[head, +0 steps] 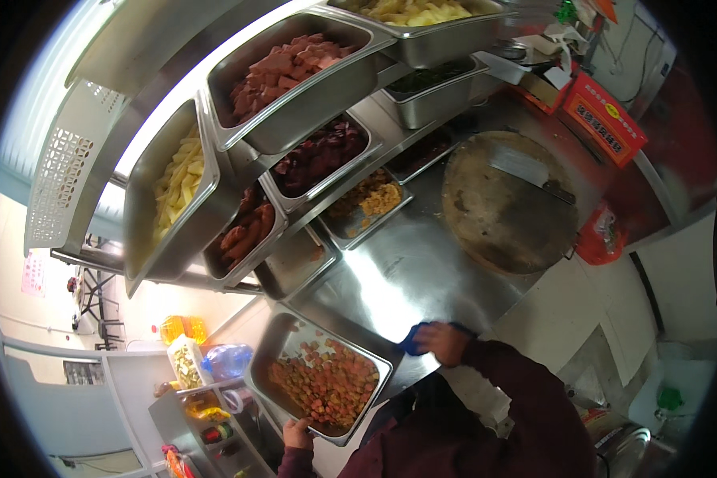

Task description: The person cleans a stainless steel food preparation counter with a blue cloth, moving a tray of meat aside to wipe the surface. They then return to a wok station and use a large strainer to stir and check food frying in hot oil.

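Observation:
My left hand point(299, 434) grips the near corner of a steel food pan point(263, 377), which holds diced orange and brown food point(328, 379). The pan is tilted at the left end of the steel worktop point(388, 269). With my right hand point(442, 343) I press a dark blue cloth point(411, 339) on the worktop near its front edge. Part of the cloth is hidden under the fingers. Beyond the pan, a shallow steel pan point(293, 263) holds only a few scraps. Beside it, another pan point(352, 230) contains yellow-brown crumbly food.
A cleaver point(518, 166) lies on a round wooden chopping block point(502, 221). Raised steel pans hold pink meat chunks point(290, 69), pale cut strips point(182, 179) and dark red meat point(322, 152). A red bag point(600, 239) hangs beyond the block. Oil bottles point(182, 328) stand at left.

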Demonstrator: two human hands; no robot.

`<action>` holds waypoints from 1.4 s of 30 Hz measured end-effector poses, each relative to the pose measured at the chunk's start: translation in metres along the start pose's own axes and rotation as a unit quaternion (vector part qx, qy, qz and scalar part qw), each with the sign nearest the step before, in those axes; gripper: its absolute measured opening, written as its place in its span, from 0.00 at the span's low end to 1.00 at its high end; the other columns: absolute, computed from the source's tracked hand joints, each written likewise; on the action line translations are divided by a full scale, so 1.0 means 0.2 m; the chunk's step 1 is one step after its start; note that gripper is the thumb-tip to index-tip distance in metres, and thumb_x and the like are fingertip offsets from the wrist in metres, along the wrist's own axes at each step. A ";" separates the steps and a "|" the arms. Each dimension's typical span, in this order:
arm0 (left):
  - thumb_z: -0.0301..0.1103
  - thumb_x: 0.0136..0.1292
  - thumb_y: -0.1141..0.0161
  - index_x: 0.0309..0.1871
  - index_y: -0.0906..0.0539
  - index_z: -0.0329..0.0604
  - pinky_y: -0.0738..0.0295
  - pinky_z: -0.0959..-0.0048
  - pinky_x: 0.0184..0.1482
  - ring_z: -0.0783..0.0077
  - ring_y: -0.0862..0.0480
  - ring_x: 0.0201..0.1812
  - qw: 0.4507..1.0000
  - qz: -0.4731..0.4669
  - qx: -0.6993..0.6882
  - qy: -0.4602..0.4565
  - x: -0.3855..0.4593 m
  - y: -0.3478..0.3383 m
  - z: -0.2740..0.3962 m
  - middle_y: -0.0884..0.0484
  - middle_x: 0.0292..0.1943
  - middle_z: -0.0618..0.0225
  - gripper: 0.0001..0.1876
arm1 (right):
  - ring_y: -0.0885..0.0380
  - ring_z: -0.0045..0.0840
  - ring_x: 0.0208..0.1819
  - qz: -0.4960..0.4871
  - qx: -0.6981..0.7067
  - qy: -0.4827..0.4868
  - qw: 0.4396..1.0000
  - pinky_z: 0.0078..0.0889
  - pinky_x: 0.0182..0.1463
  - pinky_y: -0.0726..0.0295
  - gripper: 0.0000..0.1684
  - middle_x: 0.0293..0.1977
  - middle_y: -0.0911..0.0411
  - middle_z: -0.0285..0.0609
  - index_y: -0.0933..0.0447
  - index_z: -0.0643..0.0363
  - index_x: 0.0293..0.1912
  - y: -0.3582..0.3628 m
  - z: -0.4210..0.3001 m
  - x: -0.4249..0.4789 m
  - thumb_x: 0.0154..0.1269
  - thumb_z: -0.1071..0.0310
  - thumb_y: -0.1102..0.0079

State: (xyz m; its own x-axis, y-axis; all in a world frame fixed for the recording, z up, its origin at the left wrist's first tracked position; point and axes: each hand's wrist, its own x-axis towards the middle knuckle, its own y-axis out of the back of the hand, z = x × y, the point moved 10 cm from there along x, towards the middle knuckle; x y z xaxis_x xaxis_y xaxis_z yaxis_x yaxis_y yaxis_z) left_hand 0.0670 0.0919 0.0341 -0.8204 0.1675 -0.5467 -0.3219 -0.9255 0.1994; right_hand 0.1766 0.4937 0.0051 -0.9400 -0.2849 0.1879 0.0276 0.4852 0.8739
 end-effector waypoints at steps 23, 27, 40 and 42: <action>0.23 0.52 0.47 0.37 0.26 0.34 0.21 0.69 0.26 0.65 0.20 0.28 0.988 -0.031 -0.059 0.136 0.25 -0.20 -0.16 0.21 0.31 0.61 0.08 | 0.43 0.41 0.64 0.117 -0.087 -0.391 0.909 0.50 0.67 0.47 0.22 0.59 0.34 0.44 0.27 0.50 0.53 0.19 0.40 -0.45 0.56 0.70 0.48; 0.23 0.52 0.47 0.38 0.26 0.34 0.21 0.69 0.28 0.65 0.20 0.29 0.988 -0.029 -0.057 0.138 0.33 -0.18 -0.26 0.21 0.33 0.60 0.09 | 0.49 0.42 0.67 0.121 -0.115 -0.509 0.845 0.51 0.68 0.49 0.25 0.63 0.41 0.44 0.33 0.47 0.59 0.22 0.47 -0.49 0.60 0.68 0.48; 0.25 0.55 0.44 0.36 0.27 0.35 0.21 0.69 0.29 0.65 0.19 0.28 0.989 -0.089 -0.034 0.115 0.51 -0.23 -0.24 0.21 0.31 0.60 0.07 | 0.53 0.41 0.68 0.117 -0.132 -0.527 0.831 0.50 0.69 0.54 0.27 0.64 0.45 0.44 0.36 0.46 0.60 0.21 0.46 -0.47 0.61 0.64 0.47; 0.27 0.55 0.43 0.37 0.26 0.34 0.21 0.72 0.27 0.67 0.20 0.25 0.991 -0.087 -0.028 0.100 0.54 -0.24 -0.20 0.20 0.30 0.62 0.08 | 0.53 0.41 0.68 0.113 -0.140 -0.529 0.829 0.51 0.69 0.55 0.27 0.64 0.45 0.45 0.36 0.46 0.60 0.20 0.48 -0.48 0.60 0.64 0.46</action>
State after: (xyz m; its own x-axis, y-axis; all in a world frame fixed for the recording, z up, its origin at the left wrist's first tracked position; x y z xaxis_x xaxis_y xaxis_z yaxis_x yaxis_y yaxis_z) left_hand 0.0124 0.1406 -0.0674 -0.6426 0.2598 -0.7208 -0.4187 -0.9070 0.0464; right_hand 0.2353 0.6202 -0.0205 -0.6678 0.7443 -0.0075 0.1827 0.1737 0.9677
